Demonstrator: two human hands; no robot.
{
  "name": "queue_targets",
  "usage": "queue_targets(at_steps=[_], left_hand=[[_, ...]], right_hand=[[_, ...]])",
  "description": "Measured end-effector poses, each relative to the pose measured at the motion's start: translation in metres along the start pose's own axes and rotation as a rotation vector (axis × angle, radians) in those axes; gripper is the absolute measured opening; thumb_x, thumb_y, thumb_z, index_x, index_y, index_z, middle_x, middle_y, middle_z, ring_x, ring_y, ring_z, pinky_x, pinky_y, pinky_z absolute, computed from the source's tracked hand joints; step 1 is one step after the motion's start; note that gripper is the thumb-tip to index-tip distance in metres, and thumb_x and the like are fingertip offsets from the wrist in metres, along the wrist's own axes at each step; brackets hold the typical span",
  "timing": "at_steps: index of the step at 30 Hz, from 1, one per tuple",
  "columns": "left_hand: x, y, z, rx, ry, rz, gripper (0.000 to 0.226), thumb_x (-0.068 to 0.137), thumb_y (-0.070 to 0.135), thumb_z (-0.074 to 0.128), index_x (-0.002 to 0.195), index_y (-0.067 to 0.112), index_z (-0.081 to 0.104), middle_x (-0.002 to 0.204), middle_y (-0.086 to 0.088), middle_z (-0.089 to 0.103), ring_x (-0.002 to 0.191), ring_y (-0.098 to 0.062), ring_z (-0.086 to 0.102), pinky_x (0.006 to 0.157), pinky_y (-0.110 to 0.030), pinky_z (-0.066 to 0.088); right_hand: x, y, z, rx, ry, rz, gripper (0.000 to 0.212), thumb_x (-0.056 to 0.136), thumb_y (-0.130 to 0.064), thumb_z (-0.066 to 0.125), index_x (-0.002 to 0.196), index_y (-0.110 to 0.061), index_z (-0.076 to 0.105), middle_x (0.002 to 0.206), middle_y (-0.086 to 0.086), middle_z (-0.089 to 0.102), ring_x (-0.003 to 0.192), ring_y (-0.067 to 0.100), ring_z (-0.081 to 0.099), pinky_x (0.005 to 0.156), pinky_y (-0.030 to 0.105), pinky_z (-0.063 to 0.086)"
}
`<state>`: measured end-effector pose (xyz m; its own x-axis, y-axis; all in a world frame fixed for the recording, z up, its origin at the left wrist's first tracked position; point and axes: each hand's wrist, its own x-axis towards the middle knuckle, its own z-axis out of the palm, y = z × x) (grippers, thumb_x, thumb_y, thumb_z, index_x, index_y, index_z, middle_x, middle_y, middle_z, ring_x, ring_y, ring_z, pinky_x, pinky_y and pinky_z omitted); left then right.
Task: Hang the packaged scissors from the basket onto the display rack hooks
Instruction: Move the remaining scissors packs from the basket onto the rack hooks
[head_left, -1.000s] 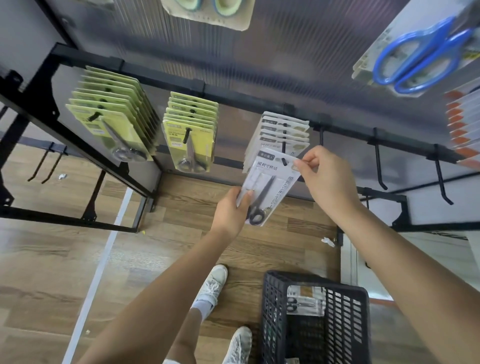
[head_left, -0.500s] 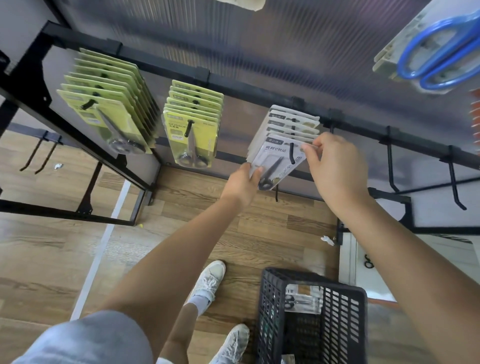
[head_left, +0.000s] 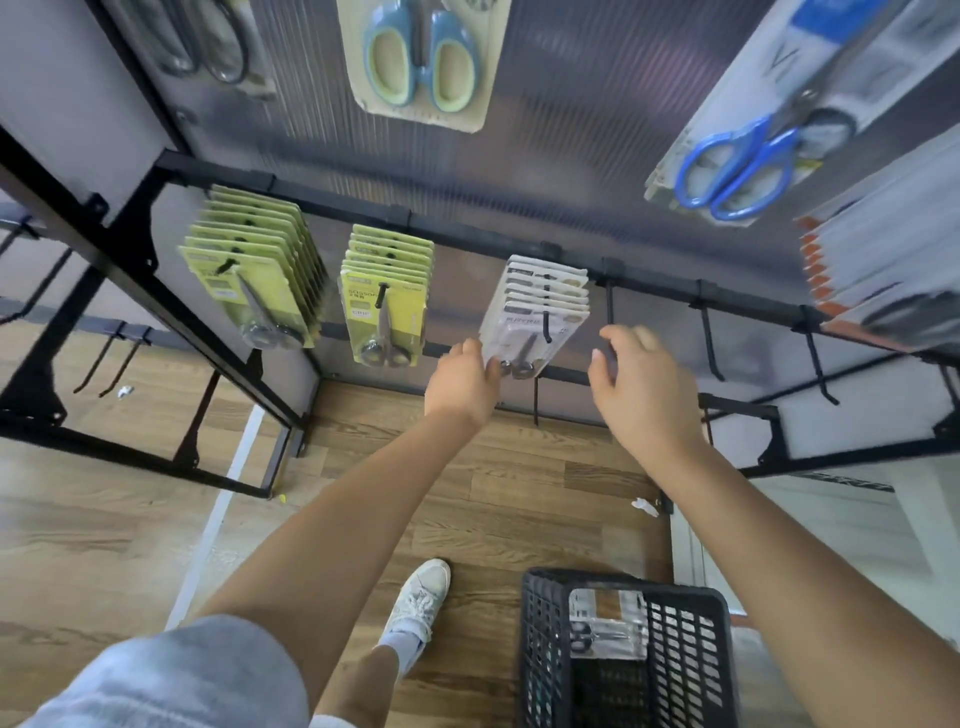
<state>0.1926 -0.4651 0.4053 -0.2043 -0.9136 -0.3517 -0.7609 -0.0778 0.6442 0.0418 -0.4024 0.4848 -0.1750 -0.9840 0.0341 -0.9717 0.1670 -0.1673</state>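
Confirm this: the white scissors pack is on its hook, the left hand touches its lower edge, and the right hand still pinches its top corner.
Wrong on the right hand: the head view shows it open, clear of the white scissors pack. The pack hangs on its hook; the left hand touches its lower edge.

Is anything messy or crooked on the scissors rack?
Mostly tidy. The front white scissors pack hangs a bit tilted on its hook, with the left hand touching its edge. A small white scrap lies on the floor.
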Motion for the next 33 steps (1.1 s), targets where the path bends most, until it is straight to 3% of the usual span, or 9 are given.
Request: queue_targets(at_steps=[6,9,13,18,25,28,31,33], left_hand=[[-0.060,0.036,-0.025,0.062,0.040,0.134,0.035,0.101,0.026,0.035,0.124,0.002,0.046,0.127,-0.018,0.052,0.116,-0.034,0.047,0.088,-0.039,0.039],[-0.108,0.058,-0.017,0.102,0.022,0.283,0.028,0.101,0.024,0.035,0.115,0.002,0.046,0.116,-0.020,0.055,0.106,-0.037,0.051,0.079,-0.040,0.041],[-0.177,0.094,0.021,0.230,-0.125,0.501,0.027,0.100,0.022,0.034,0.111,0.001,0.046,0.110,-0.020,0.055,0.102,-0.038,0.051,0.079,-0.042,0.042],[-0.262,0.145,0.088,0.338,-0.336,0.734,0.034,0.100,0.024,0.034,0.125,0.003,0.043,0.123,-0.019,0.051,0.117,-0.036,0.045,0.093,-0.043,0.041],[-0.363,0.175,0.180,0.444,-0.616,1.047,0.034,0.099,0.024,0.038,0.126,0.005,0.046,0.128,-0.013,0.051,0.120,-0.029,0.046,0.096,-0.038,0.038],[-0.369,0.171,0.203,0.532,-0.677,1.112,0.028,0.099,0.025,0.038,0.117,0.009,0.051,0.118,-0.007,0.056,0.110,-0.024,0.052,0.081,-0.030,0.037],[-0.355,0.164,0.232,0.585,-0.828,1.065,0.031,0.098,0.025,0.040,0.123,0.010,0.050,0.125,-0.007,0.055,0.115,-0.025,0.052,0.092,-0.035,0.044],[-0.338,0.161,0.248,0.668,-0.892,1.088,0.029,0.098,0.022,0.039,0.120,0.007,0.050,0.122,-0.009,0.055,0.114,-0.028,0.052,0.093,-0.037,0.043]], right_hand=[[-0.060,0.002,-0.043,0.049,0.029,0.099,0.041,0.098,-0.023,0.043,0.135,-0.007,0.047,0.130,0.010,0.054,0.113,0.025,0.055,0.088,0.034,0.045],[-0.113,0.017,-0.061,0.074,0.033,0.222,0.042,0.097,-0.025,0.043,0.135,-0.007,0.045,0.131,0.012,0.052,0.117,0.029,0.051,0.092,0.037,0.043],[-0.210,0.053,-0.076,0.082,0.045,0.448,0.040,0.095,-0.025,0.045,0.131,-0.007,0.047,0.125,0.014,0.054,0.112,0.032,0.053,0.089,0.037,0.042],[-0.338,0.100,-0.090,0.137,0.084,0.772,0.041,0.093,-0.023,0.048,0.131,-0.008,0.046,0.126,0.014,0.053,0.115,0.031,0.051,0.094,0.038,0.041],[-0.478,0.130,-0.092,0.234,0.132,1.187,0.038,0.096,-0.022,0.042,0.131,-0.006,0.045,0.128,0.013,0.050,0.107,0.030,0.054,0.090,0.040,0.045],[-0.505,0.133,-0.074,0.241,0.148,1.300,0.042,0.097,-0.023,0.042,0.135,-0.008,0.041,0.130,0.012,0.049,0.111,0.028,0.052,0.089,0.036,0.044],[-0.520,0.136,-0.047,0.327,0.124,1.454,0.036,0.097,-0.023,0.042,0.129,-0.009,0.045,0.124,0.010,0.051,0.106,0.027,0.052,0.079,0.032,0.043],[-0.517,0.140,-0.029,0.352,0.079,1.540,0.031,0.096,-0.024,0.040,0.123,-0.012,0.047,0.120,0.008,0.053,0.101,0.026,0.054,0.080,0.033,0.046]])
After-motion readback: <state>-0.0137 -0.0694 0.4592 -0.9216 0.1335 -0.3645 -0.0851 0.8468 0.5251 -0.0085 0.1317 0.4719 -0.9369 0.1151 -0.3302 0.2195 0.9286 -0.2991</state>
